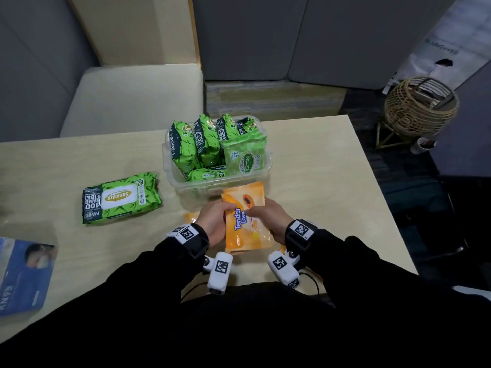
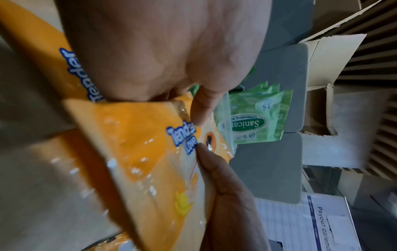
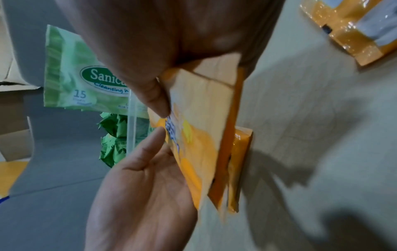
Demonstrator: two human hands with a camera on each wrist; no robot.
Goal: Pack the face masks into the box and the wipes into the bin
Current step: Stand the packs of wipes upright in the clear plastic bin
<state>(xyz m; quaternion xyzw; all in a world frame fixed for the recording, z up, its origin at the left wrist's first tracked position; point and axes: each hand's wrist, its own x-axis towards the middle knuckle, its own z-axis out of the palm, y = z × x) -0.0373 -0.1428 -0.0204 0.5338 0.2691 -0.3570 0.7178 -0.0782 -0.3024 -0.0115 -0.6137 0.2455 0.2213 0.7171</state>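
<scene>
Both hands held one orange wipes pack (image 1: 245, 221) just in front of the clear bin (image 1: 216, 181): the left hand (image 1: 212, 221) curled round its left edge, the right hand (image 1: 268, 217) pinching its right side, thumb on the printed face.

The head view alone showed the bin packed with upright green wipes packs (image 1: 198, 144) and a pale green 15-count pack (image 1: 245, 158) at its near right. It also showed a large green pack (image 1: 121, 197) lying flat left of the bin, and a blue face mask box (image 1: 22, 274) farther left at the table's near edge.

The left wrist view showed the left thumb (image 2: 204, 105) pressed on the pack's top edge, with a second orange pack behind it. The right wrist view showed further orange packs (image 3: 238, 169) standing behind the held one, and another orange pack (image 3: 352, 32) lying on the table, all nearer than the bin.

The surface was a pale wood-grain table (image 1: 318, 168). Beyond the bin stood a beige seat (image 1: 132, 99) and grey panels; right of the bin, on dark carpet, sat a woven basket (image 1: 419, 107) on a stand.
</scene>
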